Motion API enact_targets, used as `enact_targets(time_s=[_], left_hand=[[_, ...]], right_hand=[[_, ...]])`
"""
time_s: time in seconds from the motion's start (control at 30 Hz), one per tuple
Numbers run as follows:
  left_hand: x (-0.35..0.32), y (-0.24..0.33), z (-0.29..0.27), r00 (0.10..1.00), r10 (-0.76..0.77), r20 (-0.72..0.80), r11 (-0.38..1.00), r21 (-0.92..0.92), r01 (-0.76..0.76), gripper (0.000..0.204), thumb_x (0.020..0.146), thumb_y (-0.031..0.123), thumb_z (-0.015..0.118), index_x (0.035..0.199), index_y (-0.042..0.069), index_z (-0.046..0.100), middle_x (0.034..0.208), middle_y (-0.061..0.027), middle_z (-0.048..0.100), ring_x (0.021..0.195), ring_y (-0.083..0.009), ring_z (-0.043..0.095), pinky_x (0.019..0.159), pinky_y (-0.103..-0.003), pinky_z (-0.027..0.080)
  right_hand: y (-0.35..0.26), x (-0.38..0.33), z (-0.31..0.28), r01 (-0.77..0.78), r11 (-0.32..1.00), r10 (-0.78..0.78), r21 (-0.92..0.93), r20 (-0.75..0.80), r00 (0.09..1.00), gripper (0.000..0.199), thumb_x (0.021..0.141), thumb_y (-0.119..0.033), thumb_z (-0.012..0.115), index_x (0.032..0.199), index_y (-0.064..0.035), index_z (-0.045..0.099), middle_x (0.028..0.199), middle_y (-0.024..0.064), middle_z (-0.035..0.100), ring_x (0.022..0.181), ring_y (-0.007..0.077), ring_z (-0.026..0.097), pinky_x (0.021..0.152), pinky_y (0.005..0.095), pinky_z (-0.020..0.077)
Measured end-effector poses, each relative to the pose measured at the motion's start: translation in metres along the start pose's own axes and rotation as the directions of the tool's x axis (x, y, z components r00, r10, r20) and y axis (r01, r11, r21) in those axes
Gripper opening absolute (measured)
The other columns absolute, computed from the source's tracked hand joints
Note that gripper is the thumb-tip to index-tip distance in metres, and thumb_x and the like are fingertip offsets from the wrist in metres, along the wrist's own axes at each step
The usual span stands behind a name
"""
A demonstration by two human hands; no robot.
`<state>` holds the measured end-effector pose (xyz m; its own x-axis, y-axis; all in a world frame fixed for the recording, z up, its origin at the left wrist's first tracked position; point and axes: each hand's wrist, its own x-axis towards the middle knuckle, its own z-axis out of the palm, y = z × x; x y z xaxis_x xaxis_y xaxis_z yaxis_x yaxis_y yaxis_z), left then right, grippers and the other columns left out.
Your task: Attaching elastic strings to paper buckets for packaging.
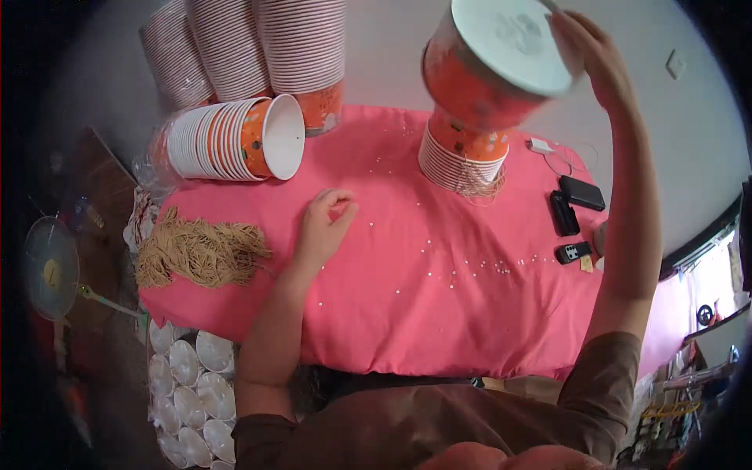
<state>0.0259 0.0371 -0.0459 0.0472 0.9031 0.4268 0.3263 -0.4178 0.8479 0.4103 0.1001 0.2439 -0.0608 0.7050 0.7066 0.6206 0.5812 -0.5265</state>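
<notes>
My right hand [591, 59] grips an upturned orange paper bucket [486, 90] by the edge of its white base. The bucket is tilted and slightly blurred, above a stack of upside-down buckets [462, 160] at the far right of the middle. Thin tan cord loops [484, 184] hang around that stack's lower rims. Over the middle left of the pink cloth is my left hand [325, 223], its fingers curled toward the thumb; whether anything small is between them is hidden. Close to its left lies a heap of tan cords [205, 251].
A nested bucket stack [235, 141] lies on its side at the left, with tall stacks [301, 55] behind. White specks [501, 268] dot the pink tablecloth [376, 329]. Black devices [564, 213] and a white charger [540, 146] sit at right. A fan [52, 270] stands left.
</notes>
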Motion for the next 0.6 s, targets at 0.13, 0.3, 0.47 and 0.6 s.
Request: enact_targets(time_s=[0.13, 0.3, 0.47, 0.6], left_hand=[[0.001, 0.001, 0.002, 0.99, 0.072, 0.121, 0.985, 0.146, -0.089, 0.021, 0.088, 0.009, 0.065, 0.108, 0.001, 0.063, 0.106, -0.008, 0.062, 0.097, -0.0156, 0.061, 0.084, -0.028, 0.051], [-0.001, -0.004, -0.003, 0.992, 0.053, 0.117, 0.983, 0.168, -0.072, 0.02, 0.088, 0.008, 0.065, 0.106, 0.001, 0.063, 0.106, -0.0081, 0.061, 0.096, -0.0167, 0.062, 0.083, -0.028, 0.052], [-0.002, 0.006, 0.0, 0.996, 0.03, 0.088, 0.988, 0.148, -0.043, 0.016, 0.084, 0.009, 0.066, 0.098, 0.001, 0.065, 0.098, -0.0122, 0.065, 0.092, -0.0239, 0.064, 0.08, -0.033, 0.052], [-0.003, 0.002, -0.001, 0.993, 0.013, 0.115, 0.989, 0.144, -0.03, 0.017, 0.084, 0.009, 0.066, 0.098, 0.001, 0.065, 0.097, -0.0123, 0.065, 0.093, -0.0248, 0.064, 0.082, -0.034, 0.051]], right_hand=[[0.035, 0.027, 0.014, -0.267, 0.964, 0.264, 0.004, 0.141, 0.954, 0.038, 0.091, -0.043, 0.056, 0.102, -0.008, 0.066, 0.071, -0.0023, 0.056, 0.054, 0.0064, 0.047, 0.048, 0.0228, 0.0375], [0.061, 0.022, 0.045, -0.418, 0.908, 0.415, -0.01, 0.135, 0.9, 0.035, 0.085, -0.044, 0.059, 0.084, -0.0095, 0.06, 0.063, -0.0011, 0.049, 0.05, 0.0098, 0.043, 0.045, 0.025, 0.0341], [0.098, 0.016, 0.05, -0.515, 0.855, 0.484, 0.059, 0.261, 0.835, 0.029, 0.086, -0.039, 0.056, 0.079, -0.0106, 0.055, 0.061, 0.0001, 0.047, 0.049, 0.0102, 0.042, 0.042, 0.0252, 0.0322], [0.118, 0.005, 0.058, -0.522, 0.853, 0.494, 0.016, 0.3, 0.816, 0.029, 0.087, -0.038, 0.054, 0.077, -0.0106, 0.053, 0.058, 0.001, 0.043, 0.042, 0.0109, 0.038, 0.037, 0.0265, 0.0302]])
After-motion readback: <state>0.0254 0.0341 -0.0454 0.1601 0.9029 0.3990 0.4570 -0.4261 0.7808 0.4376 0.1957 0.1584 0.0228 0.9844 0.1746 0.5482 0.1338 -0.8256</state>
